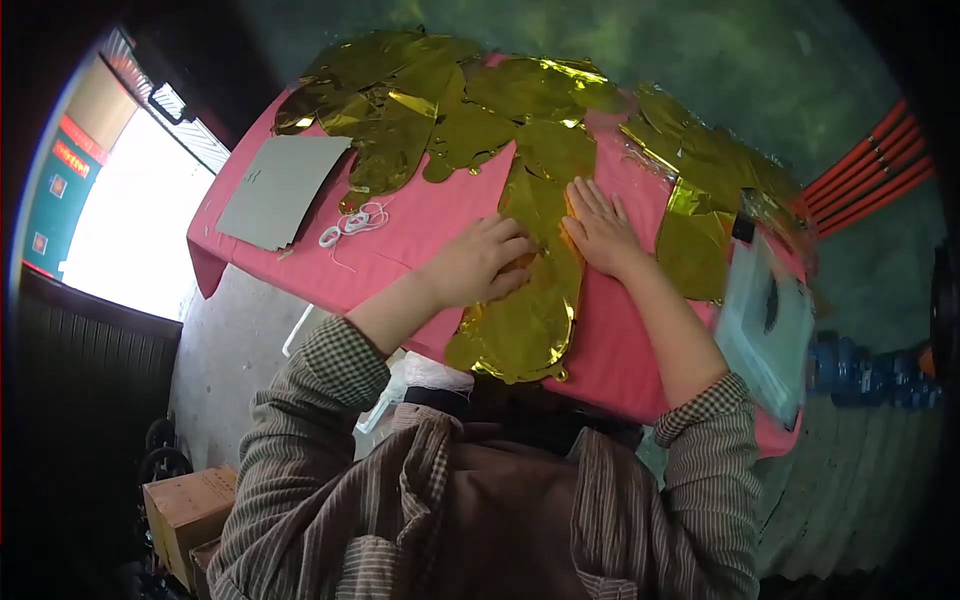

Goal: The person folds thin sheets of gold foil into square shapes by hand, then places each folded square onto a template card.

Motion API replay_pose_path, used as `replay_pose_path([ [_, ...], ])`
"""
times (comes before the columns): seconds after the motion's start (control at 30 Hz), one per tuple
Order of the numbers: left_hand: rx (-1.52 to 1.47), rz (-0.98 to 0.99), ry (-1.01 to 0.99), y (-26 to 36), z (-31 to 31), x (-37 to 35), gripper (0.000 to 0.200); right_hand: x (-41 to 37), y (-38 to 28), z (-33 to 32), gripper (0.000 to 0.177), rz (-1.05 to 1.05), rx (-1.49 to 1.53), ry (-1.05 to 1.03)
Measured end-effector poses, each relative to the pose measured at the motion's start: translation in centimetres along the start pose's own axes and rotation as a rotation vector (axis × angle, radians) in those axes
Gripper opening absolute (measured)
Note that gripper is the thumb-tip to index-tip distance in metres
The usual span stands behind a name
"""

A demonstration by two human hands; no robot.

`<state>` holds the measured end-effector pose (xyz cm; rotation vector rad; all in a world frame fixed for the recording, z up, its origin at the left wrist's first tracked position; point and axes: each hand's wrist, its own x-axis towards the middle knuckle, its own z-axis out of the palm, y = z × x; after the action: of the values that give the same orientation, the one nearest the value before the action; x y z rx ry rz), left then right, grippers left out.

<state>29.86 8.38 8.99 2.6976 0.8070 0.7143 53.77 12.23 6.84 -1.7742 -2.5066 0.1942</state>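
Observation:
A flat gold foil balloon, uninflated and shiny, lies lengthwise in front of me on a pink-covered table. My left hand rests on its left edge with the fingers bent and slightly apart; the fingertips touch the foil. On its upper right edge my right hand lies flat, fingers stretched out. The balloon's lower end, with a small tab, reaches the table's near edge. More flat gold foil balloons are heaped along the far side, and others lie at the right.
Grey card sheets lie on the left of the table, near a small tangle of white string. A stack of clear plastic bags is at the right edge. Cardboard boxes stand on the floor at the lower left.

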Motion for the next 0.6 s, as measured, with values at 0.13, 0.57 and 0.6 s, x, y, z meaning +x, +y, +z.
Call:
replay_pose_path([
  [0.13,0.004,-0.004,0.025,0.2,0.1,-0.2,0.029,0.2,0.4,0.1,0.062,-0.019,0.068,0.006],
  [0.57,0.016,-0.017,0.001,-0.1,0.2,-0.2,0.03,3.9,-3.6,-0.7,0.045,-0.428,0.229,0.308],
  [0.6,0.016,-0.02,-0.007,0.0,0.1,-0.2,0.03,4.3,-3.7,-0.3,0.045,-0.428,0.23,0.307],
])
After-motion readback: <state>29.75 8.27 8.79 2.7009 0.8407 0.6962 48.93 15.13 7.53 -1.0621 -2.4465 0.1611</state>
